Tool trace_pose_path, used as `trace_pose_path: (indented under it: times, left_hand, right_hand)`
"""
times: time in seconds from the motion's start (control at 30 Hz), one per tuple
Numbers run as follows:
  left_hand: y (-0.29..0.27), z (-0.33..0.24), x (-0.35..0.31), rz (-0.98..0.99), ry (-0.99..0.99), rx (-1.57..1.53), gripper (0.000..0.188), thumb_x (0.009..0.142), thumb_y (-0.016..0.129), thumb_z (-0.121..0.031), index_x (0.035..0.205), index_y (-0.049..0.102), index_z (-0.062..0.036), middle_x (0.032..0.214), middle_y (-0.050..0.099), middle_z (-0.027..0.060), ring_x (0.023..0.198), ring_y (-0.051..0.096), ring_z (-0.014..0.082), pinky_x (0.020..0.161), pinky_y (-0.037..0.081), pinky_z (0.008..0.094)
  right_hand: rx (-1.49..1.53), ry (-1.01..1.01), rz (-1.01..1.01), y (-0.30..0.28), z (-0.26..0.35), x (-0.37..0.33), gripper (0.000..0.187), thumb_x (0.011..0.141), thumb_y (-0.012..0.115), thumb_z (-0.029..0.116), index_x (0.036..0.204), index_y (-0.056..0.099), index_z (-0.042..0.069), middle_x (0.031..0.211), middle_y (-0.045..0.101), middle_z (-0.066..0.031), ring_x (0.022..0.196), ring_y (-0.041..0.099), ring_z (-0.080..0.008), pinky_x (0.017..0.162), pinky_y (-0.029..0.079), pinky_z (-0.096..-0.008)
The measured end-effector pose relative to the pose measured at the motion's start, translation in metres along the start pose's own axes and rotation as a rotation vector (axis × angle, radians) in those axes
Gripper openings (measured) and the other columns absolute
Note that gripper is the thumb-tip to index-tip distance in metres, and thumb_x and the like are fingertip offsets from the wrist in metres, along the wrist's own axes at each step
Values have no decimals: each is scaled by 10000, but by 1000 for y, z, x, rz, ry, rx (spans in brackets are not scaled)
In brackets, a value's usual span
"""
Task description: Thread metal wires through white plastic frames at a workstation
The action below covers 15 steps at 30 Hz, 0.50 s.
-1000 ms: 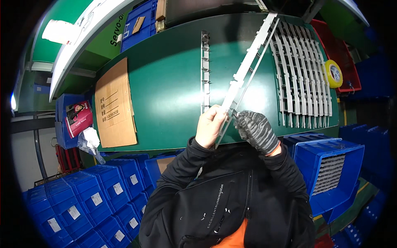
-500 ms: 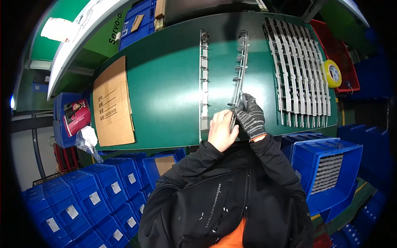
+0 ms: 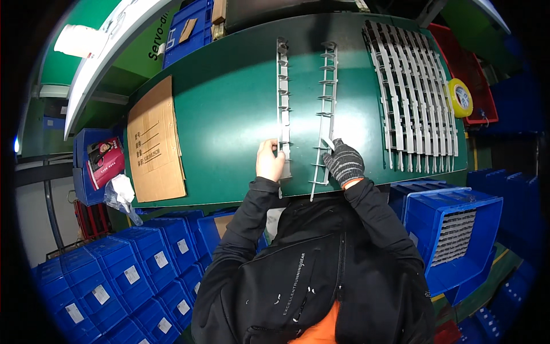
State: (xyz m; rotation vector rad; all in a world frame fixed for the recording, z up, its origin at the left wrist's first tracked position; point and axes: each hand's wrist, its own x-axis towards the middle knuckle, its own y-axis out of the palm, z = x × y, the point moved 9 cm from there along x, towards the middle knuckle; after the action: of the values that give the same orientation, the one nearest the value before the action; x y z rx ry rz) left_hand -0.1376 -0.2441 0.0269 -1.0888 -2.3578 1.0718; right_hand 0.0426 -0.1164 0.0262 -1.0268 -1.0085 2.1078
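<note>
Two long, narrow grey strips with crosswise tabs lie on the green table, pointing away from me. My bare left hand (image 3: 269, 161) is at the near part of the left strip (image 3: 283, 86), thumb and fingers closed on its edge. The right strip (image 3: 326, 106) is slightly slanted, its near end reaching the table's front edge. Beside its near half is my right hand (image 3: 346, 164), in a dark grey knitted glove. Its fingers pinch a small flat light-grey piece (image 3: 328, 143) that lies over the strip; its exact kind is unclear.
Many similar strips (image 3: 409, 97) lie side by side at the right, next to a yellow tape roll (image 3: 460, 98) and a red bin (image 3: 481, 103). Flat cardboard (image 3: 154, 143) lies at left. Blue crates (image 3: 132, 275) stand below left; another crate (image 3: 452, 198) at right holds strips.
My left hand has left the right strip and moved left onto the left strip. The right strip has straightened and its near end has come toward me. My right hand has lowered slightly.
</note>
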Motion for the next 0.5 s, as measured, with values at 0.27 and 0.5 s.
trace_pose_path:
  times: [0.27, 0.5]
  left_hand:
    - [-1, -52, -13, 300, -335, -1022, 219, 798, 529, -32, 1008, 470, -17, 890, 582, 66, 746, 586, 125, 641, 484, 253]
    - [-4, -85, -31, 394, -388, -1134, 259, 820, 548, -111, 1059, 484, -36, 1044, 539, 82, 848, 574, 137, 650, 506, 270]
  right_hand:
    - [342, -194, -311, -54, 7, -12, 269, 784, 556, 254, 897, 578, 11, 762, 600, -196, 727, 582, -348, 666, 467, -406]
    - [1323, -68, 62, -39, 11, -30, 207, 828, 565, 114, 983, 558, -22, 859, 596, -65, 756, 537, -107, 679, 446, -240]
